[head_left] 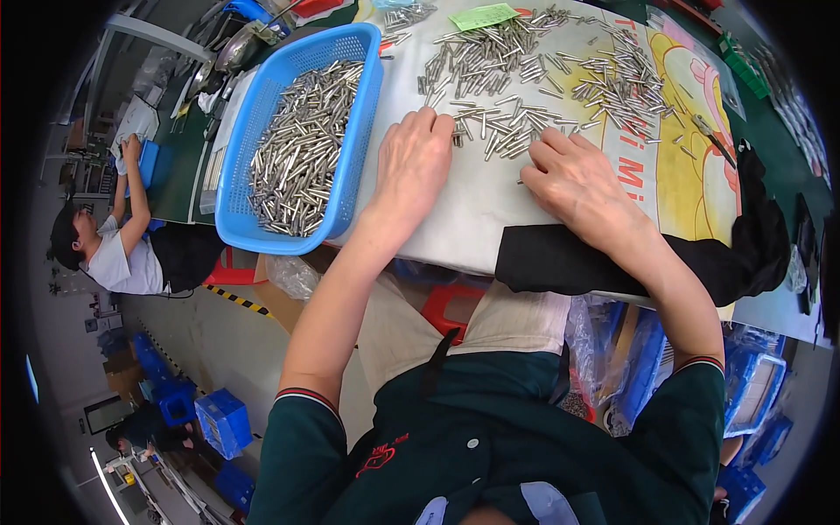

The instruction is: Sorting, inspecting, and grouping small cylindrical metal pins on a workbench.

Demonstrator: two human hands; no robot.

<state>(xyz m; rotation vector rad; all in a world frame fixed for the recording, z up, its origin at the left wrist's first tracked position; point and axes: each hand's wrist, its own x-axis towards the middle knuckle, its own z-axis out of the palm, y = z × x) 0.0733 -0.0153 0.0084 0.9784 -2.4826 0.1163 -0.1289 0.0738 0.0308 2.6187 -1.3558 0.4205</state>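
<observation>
Pins, small and metal, lie scattered across the white sheet over the bench, thickest toward its far edge. I see my left hand resting palm down, fingers loosely curled, tips touching the near fringe of the pile; whether it grips one I cannot tell. My right hand lies just beside it, fingers bent over the pins, one seemingly pinched underneath. A blue basket full of the same pins sits at the bench's left edge, a black cloth along the near edge.
</observation>
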